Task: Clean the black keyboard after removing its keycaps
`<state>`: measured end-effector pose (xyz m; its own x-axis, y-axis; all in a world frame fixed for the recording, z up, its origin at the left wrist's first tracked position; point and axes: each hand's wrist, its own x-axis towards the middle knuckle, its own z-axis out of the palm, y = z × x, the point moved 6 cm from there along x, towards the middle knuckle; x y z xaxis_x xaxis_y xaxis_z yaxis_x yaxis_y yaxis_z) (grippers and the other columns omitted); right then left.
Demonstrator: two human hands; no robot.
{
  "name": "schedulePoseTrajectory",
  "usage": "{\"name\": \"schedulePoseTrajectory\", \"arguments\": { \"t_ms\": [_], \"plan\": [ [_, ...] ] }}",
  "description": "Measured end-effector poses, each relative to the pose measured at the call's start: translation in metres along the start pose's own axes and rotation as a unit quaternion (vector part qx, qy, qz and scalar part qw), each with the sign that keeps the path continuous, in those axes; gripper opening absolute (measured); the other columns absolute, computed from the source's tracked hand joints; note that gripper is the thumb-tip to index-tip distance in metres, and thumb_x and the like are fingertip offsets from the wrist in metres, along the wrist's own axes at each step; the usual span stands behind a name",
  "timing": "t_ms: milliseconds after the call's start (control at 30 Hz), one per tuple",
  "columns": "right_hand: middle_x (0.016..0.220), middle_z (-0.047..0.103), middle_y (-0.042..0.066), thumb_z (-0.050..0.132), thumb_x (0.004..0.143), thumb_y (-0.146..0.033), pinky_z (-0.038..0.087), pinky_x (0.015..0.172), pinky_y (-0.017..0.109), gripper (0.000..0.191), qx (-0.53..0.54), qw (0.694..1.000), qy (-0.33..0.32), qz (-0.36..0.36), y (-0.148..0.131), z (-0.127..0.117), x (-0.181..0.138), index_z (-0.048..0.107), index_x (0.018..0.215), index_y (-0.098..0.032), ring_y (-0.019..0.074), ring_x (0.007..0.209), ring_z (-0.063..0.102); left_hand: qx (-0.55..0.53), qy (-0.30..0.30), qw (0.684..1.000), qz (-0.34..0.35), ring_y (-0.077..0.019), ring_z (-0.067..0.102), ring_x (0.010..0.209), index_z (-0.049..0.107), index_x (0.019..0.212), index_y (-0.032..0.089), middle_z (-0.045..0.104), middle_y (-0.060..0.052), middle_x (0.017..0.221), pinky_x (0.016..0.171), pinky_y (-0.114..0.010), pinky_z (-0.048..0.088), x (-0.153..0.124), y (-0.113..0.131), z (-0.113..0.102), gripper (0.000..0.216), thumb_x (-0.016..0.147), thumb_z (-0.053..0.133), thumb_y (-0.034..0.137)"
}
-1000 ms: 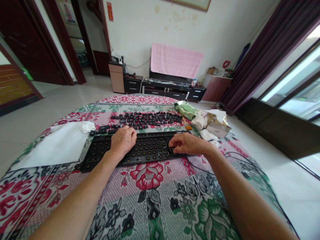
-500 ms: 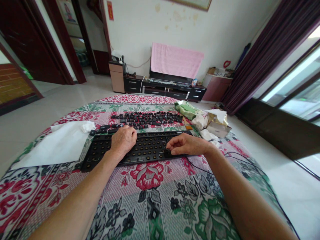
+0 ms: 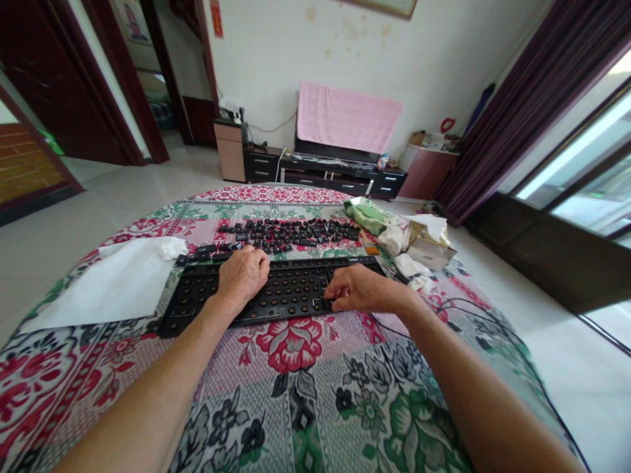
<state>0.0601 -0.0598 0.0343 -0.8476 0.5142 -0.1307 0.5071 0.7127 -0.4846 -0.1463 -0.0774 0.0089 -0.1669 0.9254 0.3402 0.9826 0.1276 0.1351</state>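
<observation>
A black keyboard (image 3: 296, 289) with its keycaps off lies across the tablecloth, its rows of key posts bare. My left hand (image 3: 244, 276) rests on its upper middle, fingers curled and closed; whatever they hold, if anything, is hidden. Over the right part of the keyboard is my right hand (image 3: 355, 289), its fingers bent and drawn together, tips down at the keys. What lies between those fingertips is too small and dark to make out. Loose black keycaps (image 3: 296, 233) are spread in a heap just beyond the keyboard.
White paper (image 3: 108, 282) lies at the left with a crumpled tissue (image 3: 172, 248). To the right are a brush (image 3: 369, 244), a green bag (image 3: 367, 215), an open box (image 3: 430, 249) and white tissues (image 3: 411, 266). A black cable (image 3: 473, 309) runs over the table's right side.
My right hand has shifted slightly left, and its fingers have bent further down onto the keyboard. My left hand has stayed in place.
</observation>
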Motion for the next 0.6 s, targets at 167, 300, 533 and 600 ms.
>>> {"name": "schedulePoseTrajectory", "arguments": {
  "t_ms": [167, 300, 533, 600],
  "plan": [
    [0.08, 0.066, 0.003, 0.061, 0.067, -0.012, 0.043, 0.062, 0.021, 0.021, -0.03, 1.0, -0.003, 0.006, 0.0, 0.0, 0.001, 0.073, 0.083, -0.016, 0.011, 0.067, 0.057, 0.001, -0.001, 1.0, 0.0, -0.0179, 0.06, 0.082, 0.065, 0.079, 0.021, 0.062, -0.004, 0.085, 0.071, -0.027, 0.045, 0.0, 0.0, -0.001, 0.032, 0.085, 0.035, 0.031],
    [0.08, 0.066, 0.002, 0.064, 0.067, -0.013, 0.042, 0.061, 0.02, 0.019, -0.007, 1.0, -0.007, 0.011, 0.004, 0.001, 0.002, 0.073, 0.083, -0.017, 0.0106, 0.067, 0.058, 0.003, -0.005, 1.0, -0.005, -0.0176, 0.06, 0.083, 0.065, 0.079, 0.021, 0.063, -0.005, 0.086, 0.071, -0.026, 0.045, 0.0, 0.0, -0.001, 0.031, 0.085, 0.036, 0.031],
    [0.077, 0.067, 0.001, 0.066, 0.068, -0.019, 0.042, 0.06, 0.02, 0.017, 0.057, 0.997, -0.043, 0.021, 0.019, 0.008, 0.007, 0.073, 0.083, -0.017, 0.0108, 0.067, 0.057, 0.001, 0.002, 1.0, 0.001, -0.0183, 0.06, 0.084, 0.065, 0.077, 0.021, 0.062, -0.005, 0.084, 0.072, -0.027, 0.044, 0.0, 0.0, 0.0, 0.032, 0.085, 0.035, 0.03],
    [0.078, 0.067, 0.002, 0.064, 0.07, -0.021, 0.042, 0.062, 0.021, 0.019, 0.072, 0.996, -0.045, 0.012, 0.021, 0.008, 0.007, 0.073, 0.086, -0.016, 0.011, 0.069, 0.058, -0.001, 0.002, 1.0, 0.0, -0.0181, 0.06, 0.084, 0.065, 0.077, 0.021, 0.062, -0.005, 0.084, 0.072, -0.026, 0.044, 0.0, 0.0, 0.001, 0.032, 0.085, 0.036, 0.03]
  ]
}}
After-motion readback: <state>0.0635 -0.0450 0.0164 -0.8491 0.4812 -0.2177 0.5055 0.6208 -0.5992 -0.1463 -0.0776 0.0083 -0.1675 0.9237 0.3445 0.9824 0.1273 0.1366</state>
